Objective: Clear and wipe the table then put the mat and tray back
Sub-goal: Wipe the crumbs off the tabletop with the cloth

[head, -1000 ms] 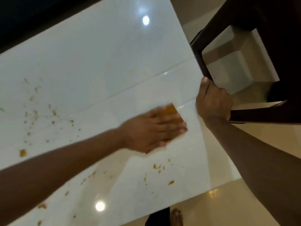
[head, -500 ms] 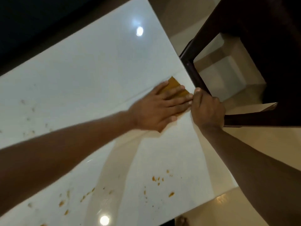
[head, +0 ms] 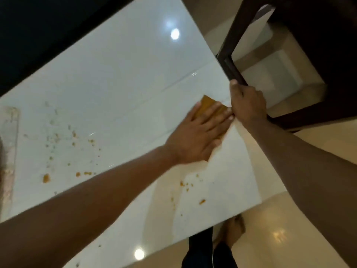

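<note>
Hands [head: 201,132]: two; cloth [head: 207,105]: one.

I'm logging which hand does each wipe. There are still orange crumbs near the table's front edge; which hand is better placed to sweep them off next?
Left. The left hand already presses flat on the orange cloth on the table, with the crumbs just nearer. The right hand sits at the table's edge by the dark chair, holding no cloth.

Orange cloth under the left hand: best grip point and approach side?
Take the orange cloth at its far corner, the only part sticking out past the left hand. Come from above and the far side. It lies flat on the table, so pinch the edge. The right hand crowds the table-edge side.
</note>
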